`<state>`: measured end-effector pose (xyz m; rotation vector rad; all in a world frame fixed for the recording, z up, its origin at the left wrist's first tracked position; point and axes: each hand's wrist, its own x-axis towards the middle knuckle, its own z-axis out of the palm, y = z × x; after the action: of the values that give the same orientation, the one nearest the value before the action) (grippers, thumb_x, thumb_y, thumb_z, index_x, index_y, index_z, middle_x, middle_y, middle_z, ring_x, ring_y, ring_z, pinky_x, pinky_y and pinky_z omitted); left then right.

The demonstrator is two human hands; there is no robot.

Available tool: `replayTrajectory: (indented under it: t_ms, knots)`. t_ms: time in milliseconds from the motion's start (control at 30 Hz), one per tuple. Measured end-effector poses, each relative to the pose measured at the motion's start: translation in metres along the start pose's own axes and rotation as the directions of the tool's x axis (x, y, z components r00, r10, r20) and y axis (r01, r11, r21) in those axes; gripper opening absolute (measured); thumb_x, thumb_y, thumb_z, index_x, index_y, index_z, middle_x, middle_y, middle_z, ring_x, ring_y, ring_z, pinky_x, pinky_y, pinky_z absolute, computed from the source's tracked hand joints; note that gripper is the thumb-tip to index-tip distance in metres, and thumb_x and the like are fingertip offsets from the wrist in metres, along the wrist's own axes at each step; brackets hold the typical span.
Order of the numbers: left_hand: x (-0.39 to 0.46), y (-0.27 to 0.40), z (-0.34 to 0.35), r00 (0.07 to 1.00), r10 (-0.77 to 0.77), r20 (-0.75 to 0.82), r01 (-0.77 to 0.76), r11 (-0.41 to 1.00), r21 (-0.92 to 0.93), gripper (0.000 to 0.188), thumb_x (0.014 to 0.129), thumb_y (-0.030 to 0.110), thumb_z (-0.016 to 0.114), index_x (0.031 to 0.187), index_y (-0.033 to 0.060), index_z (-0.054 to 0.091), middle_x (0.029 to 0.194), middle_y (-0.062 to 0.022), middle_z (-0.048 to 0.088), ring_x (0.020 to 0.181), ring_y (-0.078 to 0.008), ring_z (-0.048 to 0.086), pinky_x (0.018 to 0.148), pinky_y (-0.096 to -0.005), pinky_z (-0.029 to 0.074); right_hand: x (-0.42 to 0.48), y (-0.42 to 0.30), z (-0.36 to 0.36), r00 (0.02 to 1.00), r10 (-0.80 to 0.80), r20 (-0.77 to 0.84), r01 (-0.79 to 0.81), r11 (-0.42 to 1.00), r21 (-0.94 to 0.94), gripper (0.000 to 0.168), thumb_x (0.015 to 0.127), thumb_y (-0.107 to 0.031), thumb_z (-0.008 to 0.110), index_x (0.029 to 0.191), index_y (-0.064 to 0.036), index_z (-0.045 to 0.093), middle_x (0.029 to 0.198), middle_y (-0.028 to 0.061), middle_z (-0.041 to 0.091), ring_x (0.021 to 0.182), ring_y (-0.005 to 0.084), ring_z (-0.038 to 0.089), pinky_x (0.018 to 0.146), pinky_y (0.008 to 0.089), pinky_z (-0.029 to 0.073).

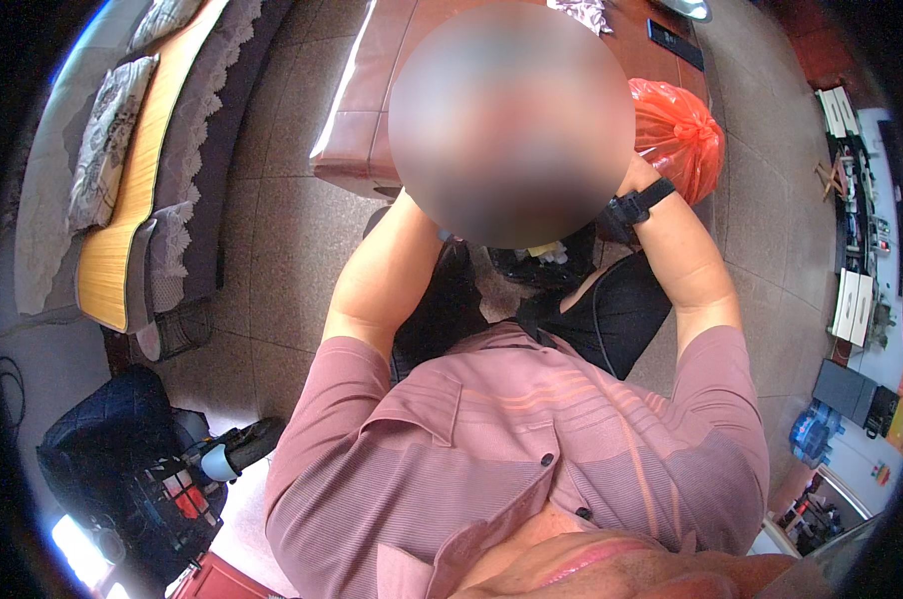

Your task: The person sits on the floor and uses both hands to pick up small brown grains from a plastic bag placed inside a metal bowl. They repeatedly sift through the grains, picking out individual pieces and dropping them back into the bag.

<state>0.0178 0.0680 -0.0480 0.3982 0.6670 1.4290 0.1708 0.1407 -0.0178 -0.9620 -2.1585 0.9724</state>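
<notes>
A round blurred patch covers the space before me and hides nearly all of both hands. My left forearm runs under its lower left edge; that hand cannot be made out. Of my right hand, only the part by the wrist shows, close to a knotted, filled red plastic bag. A black strap circles the right wrist. Below the patch, between my knees, stands a black bag-lined container with pale and yellowish scraps inside. What either hand holds is hidden.
The brown table lies ahead, bearing a phone and a crumpled whitish piece. At the left is a sofa with a bamboo mat and cushions. Shelving and a blue water bottle line the right side.
</notes>
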Motion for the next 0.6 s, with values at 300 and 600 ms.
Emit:
replayTrajectory:
  t_ms: [300,600]
  knots:
    - [-0.018,0.011,0.008,0.989,-0.101,-0.108,0.105,0.994,0.029,0.012,0.100,0.014,0.056,0.102,0.0038,0.063,0.088,-0.0048,0.066,0.077,-0.0161,0.064,0.068,-0.0310,0.052,0.004,-0.003,0.021,0.999,-0.043,-0.007,0.044,0.995,0.089,0.016,0.088,-0.014,0.061,0.088,-0.001,0.070,0.087,0.0182,0.070,0.082,0.0281,0.068,0.077,0.0419,0.055]
    - [-0.012,0.005,0.016,0.994,-0.065,-0.084,0.078,0.984,0.160,0.011,0.098,0.009,0.057,0.093,0.0030,0.065,0.083,-0.0041,0.066,0.071,-0.0126,0.062,0.057,-0.0258,0.046,-0.009,-0.008,-0.005,0.996,0.085,0.037,-0.089,0.991,0.105,0.028,0.090,-0.027,0.068,0.095,0.001,0.068,0.087,0.0146,0.072,0.082,0.0231,0.070,0.075,0.0372,0.054]
